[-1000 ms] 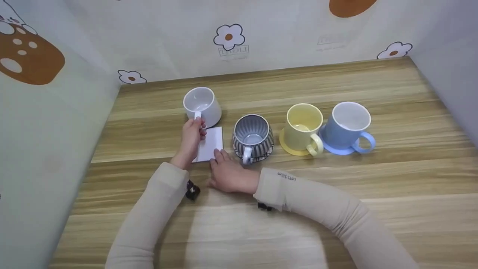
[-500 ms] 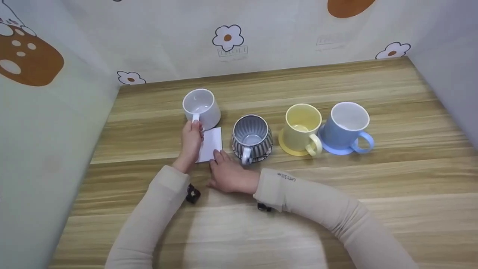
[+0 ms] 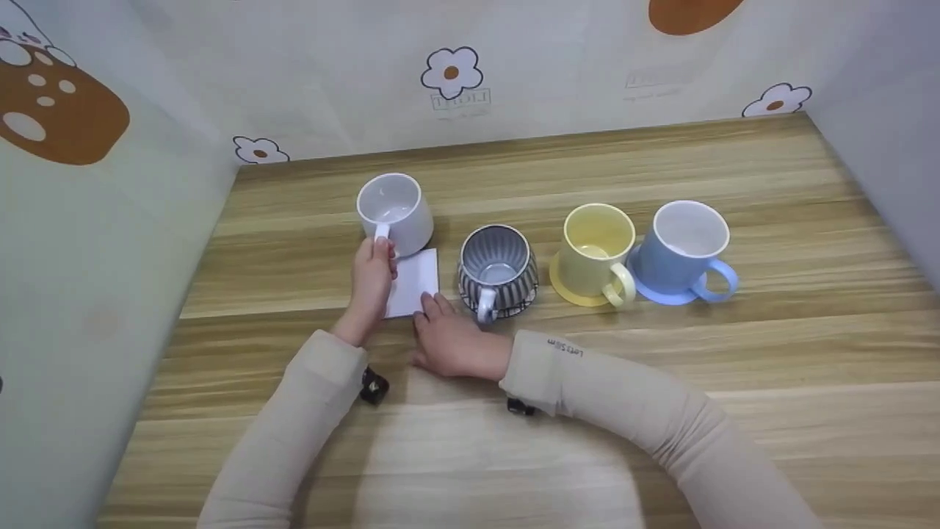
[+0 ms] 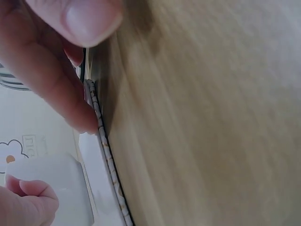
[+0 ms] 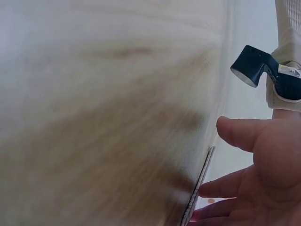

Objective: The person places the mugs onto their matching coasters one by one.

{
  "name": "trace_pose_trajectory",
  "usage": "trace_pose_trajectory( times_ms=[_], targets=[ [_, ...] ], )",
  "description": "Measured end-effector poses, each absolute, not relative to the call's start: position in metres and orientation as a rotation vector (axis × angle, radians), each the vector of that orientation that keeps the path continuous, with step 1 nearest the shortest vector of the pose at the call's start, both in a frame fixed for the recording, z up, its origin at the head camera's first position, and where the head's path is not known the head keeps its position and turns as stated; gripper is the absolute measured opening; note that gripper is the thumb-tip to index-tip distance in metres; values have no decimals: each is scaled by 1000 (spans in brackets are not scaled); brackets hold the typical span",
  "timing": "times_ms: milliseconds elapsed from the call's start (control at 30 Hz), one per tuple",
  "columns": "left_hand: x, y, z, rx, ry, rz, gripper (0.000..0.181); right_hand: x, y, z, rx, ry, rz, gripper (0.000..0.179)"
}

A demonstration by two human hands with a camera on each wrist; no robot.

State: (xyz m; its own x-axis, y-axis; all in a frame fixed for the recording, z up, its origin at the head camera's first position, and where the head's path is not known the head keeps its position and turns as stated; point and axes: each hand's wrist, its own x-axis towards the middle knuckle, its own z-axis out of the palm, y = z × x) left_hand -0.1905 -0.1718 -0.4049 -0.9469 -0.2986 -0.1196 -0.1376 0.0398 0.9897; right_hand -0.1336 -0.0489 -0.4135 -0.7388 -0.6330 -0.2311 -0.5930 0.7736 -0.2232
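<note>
In the head view my left hand (image 3: 371,283) holds the handle of a white mug (image 3: 416,224), which stands at the back edge of a white square coaster (image 3: 413,283). My right hand (image 3: 452,342) lies palm down, its fingertips on the coaster's near right corner. The left wrist view has fingers against the coaster's patterned edge (image 4: 102,141), with the white mug (image 4: 61,162) and the left hand (image 4: 30,202) beyond. A spread right hand (image 5: 263,176) touches the thin coaster (image 5: 197,188) in the right wrist view.
To the right stand a grey striped mug (image 3: 530,283) on a patterned coaster, a yellow mug (image 3: 587,275) on a yellow coaster (image 3: 569,294) and a blue mug (image 3: 668,264) on a blue coaster (image 3: 664,297). Behind the wooden table (image 3: 771,353) hangs a flower-printed wall cover (image 3: 352,81).
My left hand and the white mug have shifted slightly left and a little nearer. The right hand stays on the coaster, and the other mugs have not moved.
</note>
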Motion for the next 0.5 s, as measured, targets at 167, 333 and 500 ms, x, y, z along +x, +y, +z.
trace_pose_trajectory(
  times_ms=[167, 333, 500],
  targets=[
    [-187, -175, -403, 466, -2191, -2044, 24, -134, -49, -414, -950, 2671, -197, 68],
    [-181, -176, -401, 480, -2172, -2065, 23, -134, -49, -414, -935, 2663, -191, 69],
    [-176, -177, -398, 481, -2160, -2072, 24, -135, -49, -414, -917, 2661, -181, 70]
  ],
)
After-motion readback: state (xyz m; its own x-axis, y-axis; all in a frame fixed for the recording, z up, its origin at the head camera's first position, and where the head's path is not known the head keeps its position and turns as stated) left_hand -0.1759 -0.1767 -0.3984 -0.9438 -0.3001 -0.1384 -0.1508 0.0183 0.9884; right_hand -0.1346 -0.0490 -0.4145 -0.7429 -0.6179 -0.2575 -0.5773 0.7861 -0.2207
